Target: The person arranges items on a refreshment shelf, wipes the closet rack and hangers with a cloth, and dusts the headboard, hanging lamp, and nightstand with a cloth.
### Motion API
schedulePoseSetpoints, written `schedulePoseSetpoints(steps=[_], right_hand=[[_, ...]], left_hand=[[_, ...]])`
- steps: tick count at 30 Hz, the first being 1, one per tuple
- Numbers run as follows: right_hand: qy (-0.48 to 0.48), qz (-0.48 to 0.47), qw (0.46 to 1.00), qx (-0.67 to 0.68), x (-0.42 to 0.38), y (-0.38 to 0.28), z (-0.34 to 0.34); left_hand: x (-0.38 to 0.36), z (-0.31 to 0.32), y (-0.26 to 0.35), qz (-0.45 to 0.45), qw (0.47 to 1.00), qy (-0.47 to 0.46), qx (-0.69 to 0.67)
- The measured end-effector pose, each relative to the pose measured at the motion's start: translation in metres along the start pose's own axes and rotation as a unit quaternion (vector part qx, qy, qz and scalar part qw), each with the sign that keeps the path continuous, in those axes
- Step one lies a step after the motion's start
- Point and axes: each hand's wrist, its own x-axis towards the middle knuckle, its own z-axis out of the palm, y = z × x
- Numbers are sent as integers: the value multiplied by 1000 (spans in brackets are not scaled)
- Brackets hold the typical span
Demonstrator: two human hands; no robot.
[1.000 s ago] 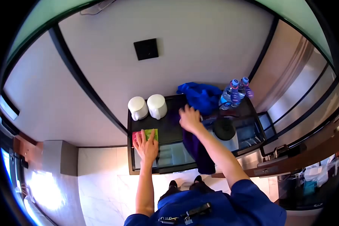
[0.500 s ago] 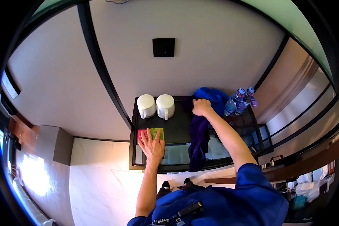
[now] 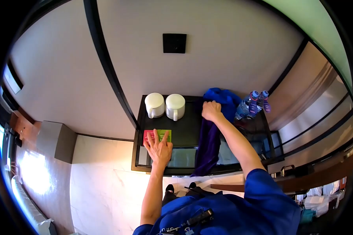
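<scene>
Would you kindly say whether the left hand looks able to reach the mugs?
Probably yes: the left hand, fingers spread over the packets, is just short of the mugs, with nothing visibly standing between.

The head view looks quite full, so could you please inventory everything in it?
Tabletop: 1, black, centre
Mugs: 2, white, back left of tabletop
Flat packets: apparently 2, pink and green, front left of tabletop
Crumpled cloth: 1, blue, back of tabletop
Draped cloth: 1, purple, reaching the tabletop's front edge
Bottles: 2, clear with blue caps, back right
Wall plate: 1, black, above tabletop
Block: 1, grey, left
Floor: 1, white, lower left
Plastic bags: uncountable, white, lower right
Shoes: 2, black, below tabletop
Shirt: 1, blue, bottom
Left hand: 1, bare, spread over packets
Right hand: 1, bare, on purple cloth
</scene>
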Motion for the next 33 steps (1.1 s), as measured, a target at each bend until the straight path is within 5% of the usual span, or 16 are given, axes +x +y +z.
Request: schedulePoseSetpoints(steps=[3, 5, 6, 9, 14, 17, 19, 23, 27, 29, 31, 33], right_hand=[[-38, -28, 997, -65, -9, -21, 9], [-16, -118, 990, -77, -46, -41, 7], [-90, -170, 980, -49, -65, -59, -16], [3, -390, 920, 33, -112, -79, -15], [-200, -263, 944, -8, -63, 29, -37], [-131, -351, 927, -15, -69, 19, -26], [-55, -381, 916, 112, -77, -32, -4], [52, -344, 922, 172, -72, -95, 10], [-45, -269, 956, 113, -64, -40, -12], [-18, -212, 953, 218, -71, -40, -14], [44, -271, 915, 296, -79, -68, -14], [32, -252, 940, 228, -78, -107, -8]], left_hand=[[-4, 1, 3, -7, 1000, 9, 8], [0, 5, 7, -17, 1000, 15, -2], [0, 6, 7, -19, 1000, 20, -7], [0, 4, 7, -25, 1000, 4, 12], [-1, 3, 3, -16, 1000, 23, -2], [-1, 6, 3, -11, 999, 37, 5], [-1, 6, 3, 1, 999, 38, 7], [-1, 10, -4, 0, 999, -6, 47], [-1, 9, 5, -4, 998, 28, 48], [-5, 12, 18, 12, 999, 30, 31], [-14, 18, 33, 59, 996, 68, 3], [-19, 19, 45, 25, 996, -46, -79]])
